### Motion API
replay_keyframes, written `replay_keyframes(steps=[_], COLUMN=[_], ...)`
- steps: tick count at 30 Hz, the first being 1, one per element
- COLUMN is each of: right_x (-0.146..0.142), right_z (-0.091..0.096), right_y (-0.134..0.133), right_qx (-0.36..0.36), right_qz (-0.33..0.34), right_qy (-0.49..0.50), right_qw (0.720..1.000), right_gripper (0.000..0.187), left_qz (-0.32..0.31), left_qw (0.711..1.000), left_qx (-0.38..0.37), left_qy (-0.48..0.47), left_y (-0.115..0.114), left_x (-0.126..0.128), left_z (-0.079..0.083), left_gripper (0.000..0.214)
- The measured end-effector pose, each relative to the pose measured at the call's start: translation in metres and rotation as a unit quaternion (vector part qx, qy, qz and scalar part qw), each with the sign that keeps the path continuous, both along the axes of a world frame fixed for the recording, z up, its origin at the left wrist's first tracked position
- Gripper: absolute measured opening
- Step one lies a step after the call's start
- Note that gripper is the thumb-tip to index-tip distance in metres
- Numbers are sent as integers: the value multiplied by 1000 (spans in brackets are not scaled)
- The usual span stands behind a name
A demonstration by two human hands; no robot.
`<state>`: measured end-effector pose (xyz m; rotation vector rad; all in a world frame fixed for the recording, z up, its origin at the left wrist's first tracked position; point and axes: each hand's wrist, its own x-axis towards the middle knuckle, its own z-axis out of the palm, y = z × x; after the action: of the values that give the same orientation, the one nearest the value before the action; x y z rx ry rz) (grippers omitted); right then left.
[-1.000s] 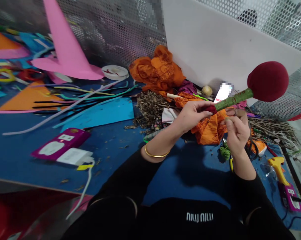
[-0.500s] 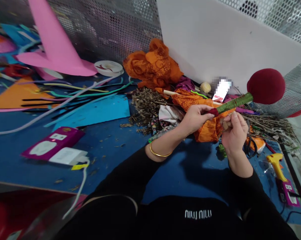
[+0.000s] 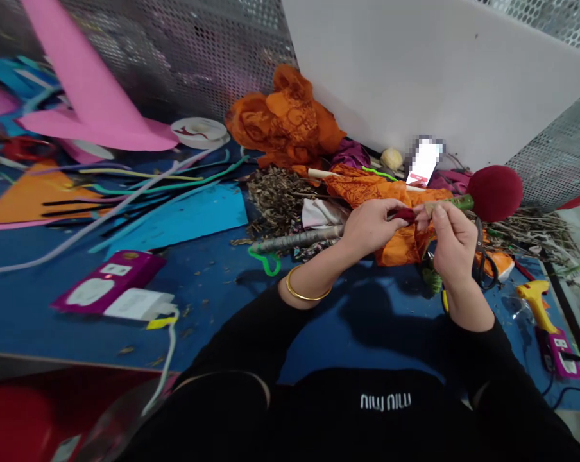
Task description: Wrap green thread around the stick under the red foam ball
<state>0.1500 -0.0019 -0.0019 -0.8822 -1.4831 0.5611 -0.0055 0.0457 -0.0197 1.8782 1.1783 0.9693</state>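
A wrapped stick with a dark red ball (image 3: 496,194) on its right end lies across both my hands. Green wrapping (image 3: 462,204) shows just below the ball, dark red wrapping between my hands, and a grey-wrapped shaft (image 3: 299,239) left of my wrist, with a green loop (image 3: 271,263) at its tip. My left hand (image 3: 374,224) is closed round the stick at the dark red part. Thumb and finger of my right hand (image 3: 453,240) pinch at the green part; whether a thin strip is also between them is hidden. Orange cloth (image 3: 396,247) lies beneath.
Dry twigs (image 3: 280,199) and a lit phone (image 3: 423,163) lie behind my hands. Scissors (image 3: 485,266) and a yellow glue gun (image 3: 537,305) are at right. At left are a purple power strip (image 3: 110,279), blue sheet (image 3: 188,221), pink cone (image 3: 92,83) and tape roll (image 3: 200,133).
The stick has swung flatter, its red ball dropping down and left, and the grey shaft now shows past my left wrist. My right fingers have moved up onto the stick.
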Motion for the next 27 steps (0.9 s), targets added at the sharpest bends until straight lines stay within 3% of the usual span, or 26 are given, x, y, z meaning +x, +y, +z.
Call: replay_keyframes(steps=[3, 5, 10, 16, 23, 27], right_x=[14, 19, 22, 20, 23, 25], right_z=[9, 11, 4, 1, 1, 3], right_y=[2, 4, 12, 22, 27, 24], right_qx=[64, 71, -5, -57, -25, 18], right_qz=[-54, -59, 0, -3, 21, 70], right_qy=[-143, -188, -113, -40, -53, -89], right_qw=[986, 978, 994, 998, 998, 993], right_gripper=[29, 28, 27, 40, 37, 36], left_qz=[12, 13, 19, 11, 10, 3], left_qw=[998, 996, 987, 981, 972, 970], left_qx=[13, 11, 7, 35, 46, 44], left_qy=[54, 86, 158, 192, 229, 238], left_y=[-4, -6, -10, -15, -18, -18], left_x=[0, 1, 1, 3, 6, 4], left_z=[4, 6, 12, 12, 12, 13], left_gripper=[22, 22, 23, 24, 27, 24])
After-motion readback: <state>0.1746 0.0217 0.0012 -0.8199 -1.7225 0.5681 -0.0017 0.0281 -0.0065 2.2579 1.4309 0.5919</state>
